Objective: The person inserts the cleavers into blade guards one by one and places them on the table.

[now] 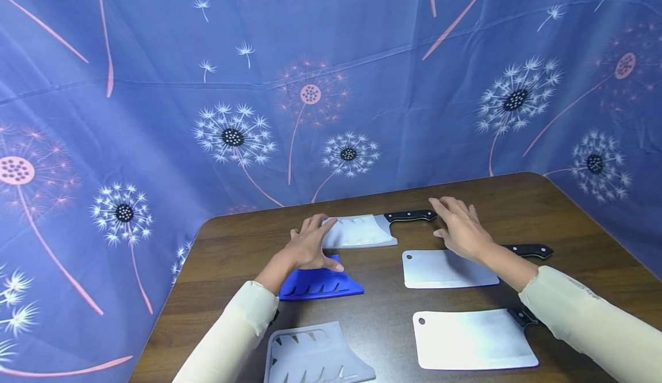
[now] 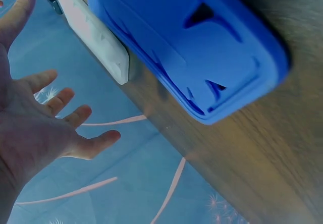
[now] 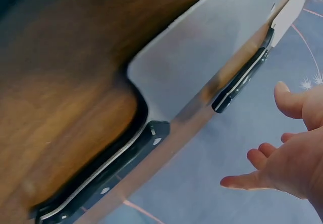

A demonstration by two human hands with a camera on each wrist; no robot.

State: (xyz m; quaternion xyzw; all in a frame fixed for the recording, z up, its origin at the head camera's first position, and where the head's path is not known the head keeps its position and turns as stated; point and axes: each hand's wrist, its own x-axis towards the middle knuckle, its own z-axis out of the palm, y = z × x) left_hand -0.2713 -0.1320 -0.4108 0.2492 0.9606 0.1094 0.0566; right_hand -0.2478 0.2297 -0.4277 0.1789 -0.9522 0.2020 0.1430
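Observation:
Fingers spread and holding nothing, my left hand (image 1: 309, 246) hovers over a blue slotted blade guard (image 1: 318, 288), beside a cleaver in a white blade guard (image 1: 357, 232) at the back of the table. In the left wrist view the blue guard (image 2: 166, 42) lies apart from the hand. My right hand (image 1: 462, 230), also spread with nothing in it, is just right of the sheathed cleaver's black handle (image 1: 411, 215); it hides part of a bare cleaver (image 1: 426, 269). The right wrist view shows that bare blade (image 3: 202, 47) and the sheathed cleaver's handle (image 3: 242, 80) beyond.
Another bare cleaver (image 1: 473, 340) lies nearer me on the right, its handle partly behind my right sleeve. A pale grey slotted blade guard (image 1: 318, 351) lies at the near left. Behind the wooden table (image 1: 207, 279) hangs a blue dandelion-patterned cloth (image 1: 388, 84).

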